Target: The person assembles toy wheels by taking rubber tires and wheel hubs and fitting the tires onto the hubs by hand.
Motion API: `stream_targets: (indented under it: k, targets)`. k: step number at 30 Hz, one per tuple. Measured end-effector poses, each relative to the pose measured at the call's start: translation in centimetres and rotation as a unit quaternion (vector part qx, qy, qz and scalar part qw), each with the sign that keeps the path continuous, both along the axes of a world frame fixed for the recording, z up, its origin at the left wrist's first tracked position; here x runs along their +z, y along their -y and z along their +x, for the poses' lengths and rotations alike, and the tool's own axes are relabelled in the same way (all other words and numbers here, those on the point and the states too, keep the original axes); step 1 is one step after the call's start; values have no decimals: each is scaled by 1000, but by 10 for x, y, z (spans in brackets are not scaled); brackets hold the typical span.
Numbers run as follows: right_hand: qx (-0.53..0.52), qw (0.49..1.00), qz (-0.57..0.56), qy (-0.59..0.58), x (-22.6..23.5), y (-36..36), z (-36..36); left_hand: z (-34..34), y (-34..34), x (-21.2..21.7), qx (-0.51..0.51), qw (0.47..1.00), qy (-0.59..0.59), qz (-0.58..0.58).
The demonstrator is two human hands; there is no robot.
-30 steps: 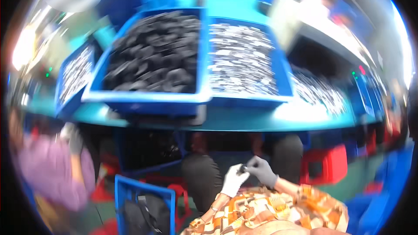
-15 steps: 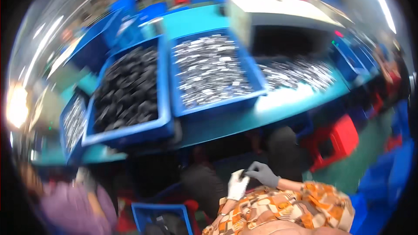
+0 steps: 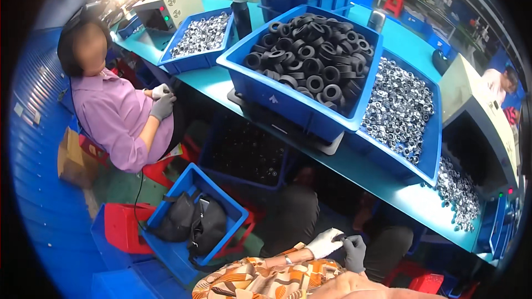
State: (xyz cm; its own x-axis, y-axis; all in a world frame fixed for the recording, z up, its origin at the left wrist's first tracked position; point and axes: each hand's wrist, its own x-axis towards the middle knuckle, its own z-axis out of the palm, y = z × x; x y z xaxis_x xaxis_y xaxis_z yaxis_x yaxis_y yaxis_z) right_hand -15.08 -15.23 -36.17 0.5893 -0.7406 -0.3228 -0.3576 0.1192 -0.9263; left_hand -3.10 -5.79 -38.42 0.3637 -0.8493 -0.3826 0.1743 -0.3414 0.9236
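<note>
Low in the picture, above my lap, my left hand in a white glove and my right hand in a grey glove meet. Both are closed, with fingertips pinching a small black piece between them. It is too small and too covered to tell its exact kind. Beyond my hands, on the bench, a blue crate is heaped with black rings. Right of it, a second blue crate holds many small shiny metal rings.
More metal rings lie loose on the teal bench before a cream machine. To the left sits a co-worker in a purple shirt, gloved hands together. A blue crate with black bags stands near a red stool.
The view has swung to the left and sharpened, so the co-worker and the crate of bags now show fully. My hands stay together at the small black piece.
</note>
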Motion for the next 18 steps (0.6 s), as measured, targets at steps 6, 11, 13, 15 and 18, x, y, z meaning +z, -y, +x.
stream_targets:
  k: [6, 11, 13, 15, 18]
  targets:
    - [-11, 1000, -2, 28, 1, -2, 6, 0, 3, -6, 18, 998, 55, -8]
    - [-1, 1000, 5, 15, 1, 1, 8, -1, 3, -10, 34, 998, 48, -20]
    - [4, 1000, 3, 13, 2, 1, 9, 1, 2, -7, 35, 997, 66, -24]
    - [5, 1000, 12, 28, 4, 0, 9, 2, 2, -6, 30, 997, 63, -18]
    - [6, 1000, 12, 19, 5, 0, 8, 2, 2, -5, 21, 998, 61, -9]
